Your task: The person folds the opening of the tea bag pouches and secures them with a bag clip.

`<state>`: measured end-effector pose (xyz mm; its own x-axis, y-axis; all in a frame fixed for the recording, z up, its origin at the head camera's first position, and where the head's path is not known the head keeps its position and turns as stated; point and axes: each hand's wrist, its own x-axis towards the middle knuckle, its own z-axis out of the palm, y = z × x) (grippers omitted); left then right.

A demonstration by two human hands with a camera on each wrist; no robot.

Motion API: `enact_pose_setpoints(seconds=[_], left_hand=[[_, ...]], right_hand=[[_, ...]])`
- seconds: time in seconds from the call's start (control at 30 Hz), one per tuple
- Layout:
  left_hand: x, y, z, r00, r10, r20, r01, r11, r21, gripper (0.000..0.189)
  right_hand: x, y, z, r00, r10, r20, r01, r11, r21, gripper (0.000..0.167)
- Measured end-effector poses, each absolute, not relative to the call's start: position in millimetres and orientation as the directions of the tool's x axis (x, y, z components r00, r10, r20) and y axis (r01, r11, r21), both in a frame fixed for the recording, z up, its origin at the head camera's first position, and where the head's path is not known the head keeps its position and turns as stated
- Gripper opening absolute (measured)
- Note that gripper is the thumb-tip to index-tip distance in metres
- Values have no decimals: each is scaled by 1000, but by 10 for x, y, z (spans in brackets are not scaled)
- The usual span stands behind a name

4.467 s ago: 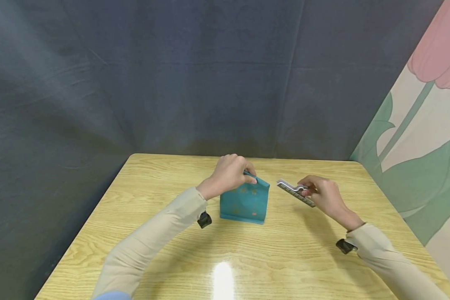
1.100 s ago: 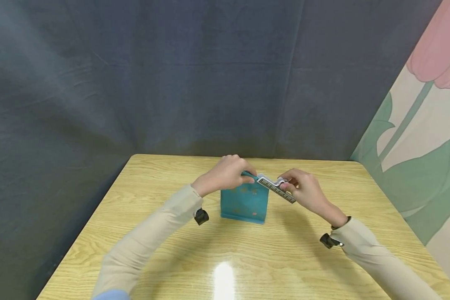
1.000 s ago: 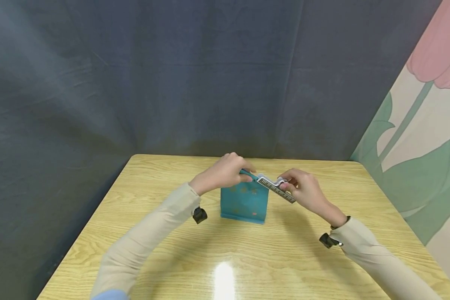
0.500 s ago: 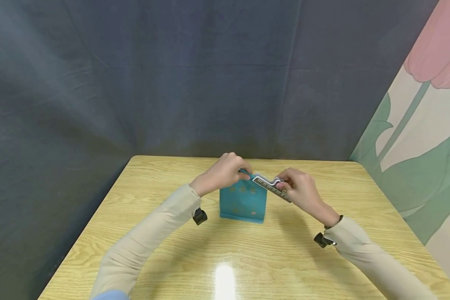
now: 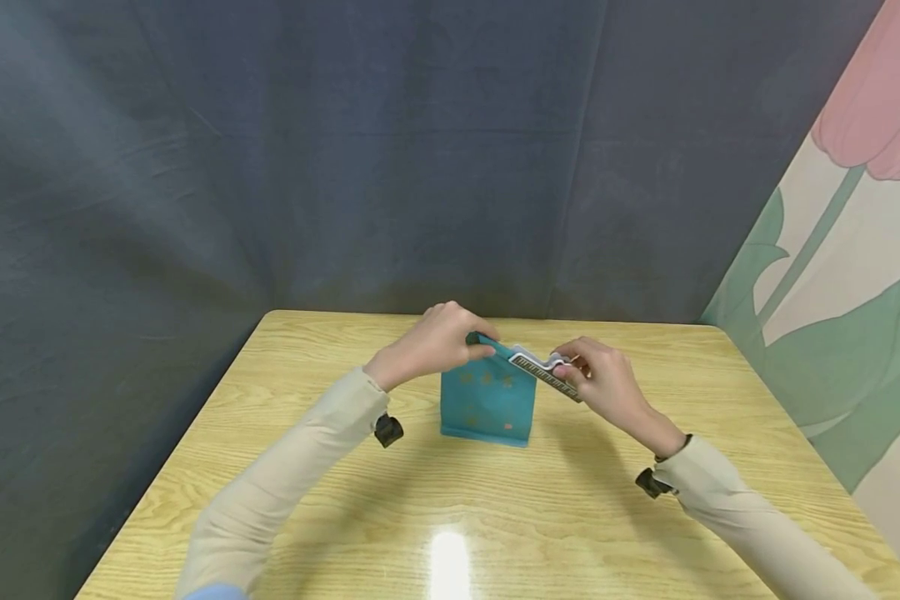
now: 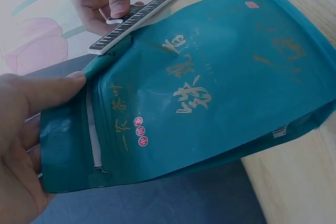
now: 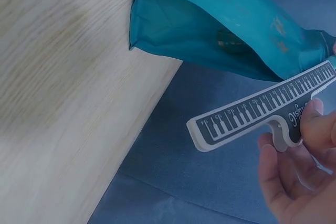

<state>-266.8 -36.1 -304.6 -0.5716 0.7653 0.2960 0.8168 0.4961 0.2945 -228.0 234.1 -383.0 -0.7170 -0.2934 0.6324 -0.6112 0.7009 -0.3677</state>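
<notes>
A teal foil tea bag point(image 5: 487, 404) with gold lettering stands upright on the table, its top edge folded over. My left hand point(image 5: 438, 340) pinches that fold at the left part of the top, thumb on the near side in the left wrist view. A long clip point(image 7: 262, 106) printed with piano keys is held by my right hand point(image 5: 603, 379), thumb and fingers on its grip tabs. The clip's far end sits right at the bag's top right corner, slanting down to the right; in the left wrist view the fold point(image 6: 107, 59) runs up to it.
The wood-grain table point(image 5: 330, 533) extends around the bag, with a bright glare spot near the front. Dark curtain point(image 5: 420, 167) hangs behind and to the left. A wall with a painted tulip point(image 5: 870, 108) borders the right side.
Over the last seconds my right hand has brought the clip leftward to the bag's top right corner. My left hand has slid a little left along the fold, baring more of it.
</notes>
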Motion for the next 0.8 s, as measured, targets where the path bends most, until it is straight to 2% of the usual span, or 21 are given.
enact_pose_setpoints(seconds=[0.43, 0.8], left_hand=[[-2672, -316, -3098, -572, 740, 354, 818, 481, 315, 14], [-2686, -318, -3125, -560, 736, 380, 827, 464, 317, 16]], right_hand=[[-2268, 2300, -3816, -697, -236, 677, -585, 733, -347, 15], [-2314, 2254, -3739, -715, -246, 654, -591, 713, -377, 15]])
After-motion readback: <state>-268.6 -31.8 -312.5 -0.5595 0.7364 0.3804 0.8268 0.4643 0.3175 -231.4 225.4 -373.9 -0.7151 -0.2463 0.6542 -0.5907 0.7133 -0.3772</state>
